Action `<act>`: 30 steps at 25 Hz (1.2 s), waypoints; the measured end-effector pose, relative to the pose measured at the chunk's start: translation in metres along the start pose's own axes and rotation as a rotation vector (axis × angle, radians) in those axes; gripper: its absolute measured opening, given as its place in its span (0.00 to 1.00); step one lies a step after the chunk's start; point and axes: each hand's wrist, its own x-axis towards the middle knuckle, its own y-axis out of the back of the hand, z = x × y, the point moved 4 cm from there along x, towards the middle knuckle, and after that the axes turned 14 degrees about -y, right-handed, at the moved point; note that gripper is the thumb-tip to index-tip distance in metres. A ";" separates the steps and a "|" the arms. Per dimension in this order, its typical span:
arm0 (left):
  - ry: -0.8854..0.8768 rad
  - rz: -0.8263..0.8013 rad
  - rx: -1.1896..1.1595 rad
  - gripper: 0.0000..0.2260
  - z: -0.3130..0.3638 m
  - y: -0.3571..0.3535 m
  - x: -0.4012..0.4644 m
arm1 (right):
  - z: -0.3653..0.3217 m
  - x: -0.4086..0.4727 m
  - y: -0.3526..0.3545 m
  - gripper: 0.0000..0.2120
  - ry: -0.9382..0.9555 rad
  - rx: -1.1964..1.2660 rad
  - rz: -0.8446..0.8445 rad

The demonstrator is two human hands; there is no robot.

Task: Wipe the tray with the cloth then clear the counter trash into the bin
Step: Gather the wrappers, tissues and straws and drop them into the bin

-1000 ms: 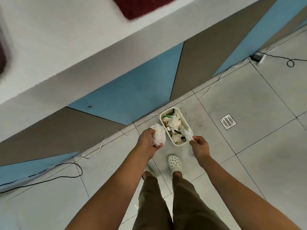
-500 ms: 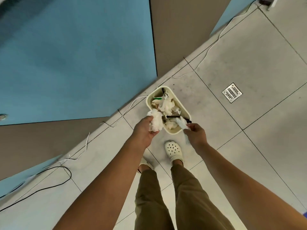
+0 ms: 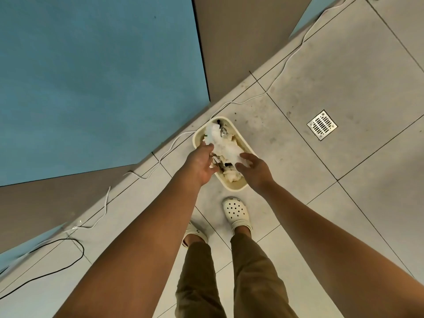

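A utility-like indoor area, possibly a commercial kitchen or service room: large grey floor tiles (image 3: 344, 72) with a metal floor drain (image 3: 322, 125), a blue-and-brown panelled wall (image 3: 91, 76) left of the drain, and loose cables (image 3: 275, 79) running along the wall's base.

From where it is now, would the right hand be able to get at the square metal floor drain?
Probably not without stepping over: the right hand hovers over the cream bin, and the drain lies well off across bare tile.
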 end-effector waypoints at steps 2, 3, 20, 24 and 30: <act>0.013 -0.045 -0.017 0.18 -0.009 0.010 -0.002 | 0.005 0.001 -0.004 0.17 -0.020 -0.047 -0.022; 0.017 -0.058 0.026 0.17 -0.016 0.018 -0.006 | 0.010 0.000 -0.004 0.17 -0.023 -0.066 -0.016; -0.242 -0.104 0.347 0.07 0.016 0.094 -0.091 | -0.004 -0.110 -0.044 0.06 0.149 0.048 0.039; -0.418 -0.148 0.351 0.08 0.067 0.117 -0.159 | -0.051 -0.192 -0.060 0.09 0.337 0.083 0.011; -0.706 -0.174 0.266 0.09 0.173 0.157 -0.286 | -0.160 -0.334 -0.050 0.08 0.633 0.268 -0.037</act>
